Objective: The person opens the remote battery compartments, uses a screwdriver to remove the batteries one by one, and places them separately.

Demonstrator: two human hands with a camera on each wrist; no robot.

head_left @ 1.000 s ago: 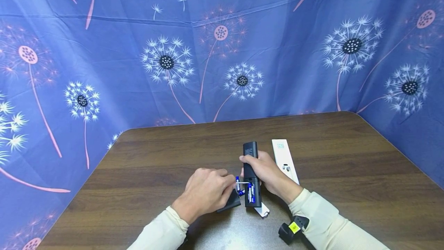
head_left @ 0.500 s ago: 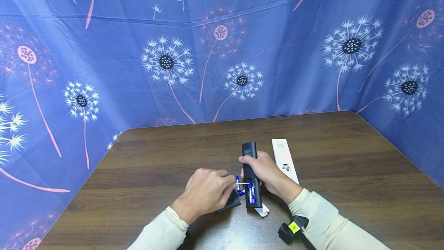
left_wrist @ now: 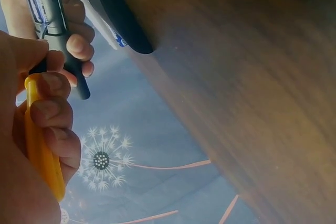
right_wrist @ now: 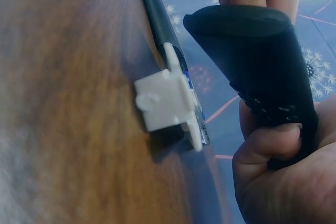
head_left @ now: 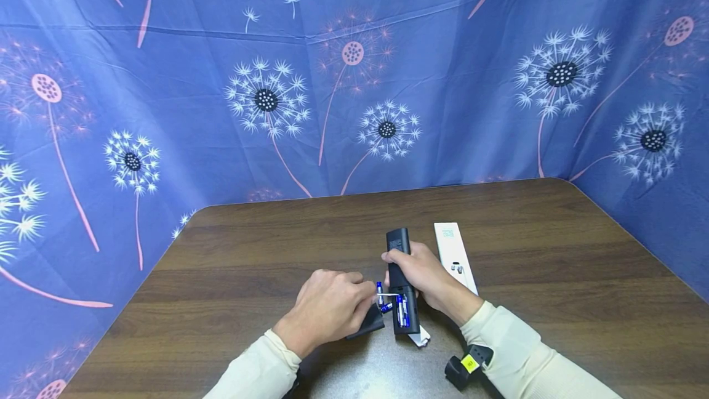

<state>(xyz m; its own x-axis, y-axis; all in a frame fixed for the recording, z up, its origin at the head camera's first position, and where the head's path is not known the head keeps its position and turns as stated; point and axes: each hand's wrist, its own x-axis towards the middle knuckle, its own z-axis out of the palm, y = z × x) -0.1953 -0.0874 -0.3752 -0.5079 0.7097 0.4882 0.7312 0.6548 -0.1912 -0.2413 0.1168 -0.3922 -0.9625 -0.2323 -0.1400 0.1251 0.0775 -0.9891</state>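
My right hand (head_left: 423,270) grips a black remote control (head_left: 400,270) above the table, its back facing up. The battery compartment at the near end lies open, with blue-and-white batteries (head_left: 402,311) inside. My left hand (head_left: 332,303) holds a screwdriver by its yellow handle (left_wrist: 44,150), fingers wrapped round it. From that hand the thin metal shaft (head_left: 389,294) reaches across to the batteries' upper end; its exact contact is too small to tell. In the right wrist view, the remote's dark end (right_wrist: 257,51) hides the compartment.
Beside the left hand lies a black curved cover (head_left: 370,322). Loose batteries (head_left: 380,290) lie between the hands. A long white strip (head_left: 451,245) with small metal parts is right of the remote. The white plastic end (head_left: 422,337) shows under the remote. Wood table (head_left: 277,233) meets a blue curtain.
The remote has shifted slightly toward me, its near end moving a little to the right. The left hand and screwdriver shaft stay almost in place.
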